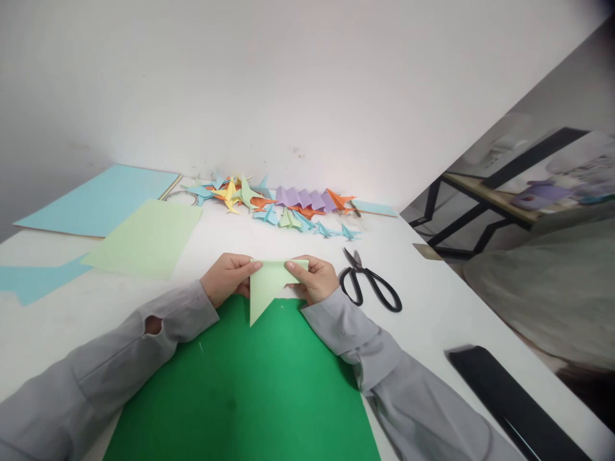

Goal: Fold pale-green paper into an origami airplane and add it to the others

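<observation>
A pale green sheet of paper [267, 287] is held up between my two hands, above the far edge of a green mat [250, 384]. Its top edge is folded over in a narrow strip, and one corner hangs down to a point. My left hand [229, 276] pinches the top left corner, thumb in front. At the top right, my right hand [316, 279] grips the same paper with its thumb pressed on the fold. The fingers behind the paper are partly hidden. Black-handled scissors [369, 282] lie slightly open just right of my right hand.
Folded paper figures [240, 192] in several colours lie along the wall, beside a purple pleated paper strip [305, 200]. Light blue sheets [100, 198] and a pale green sheet [147, 240] are at the left. A long black object [514, 400] lies at the right front.
</observation>
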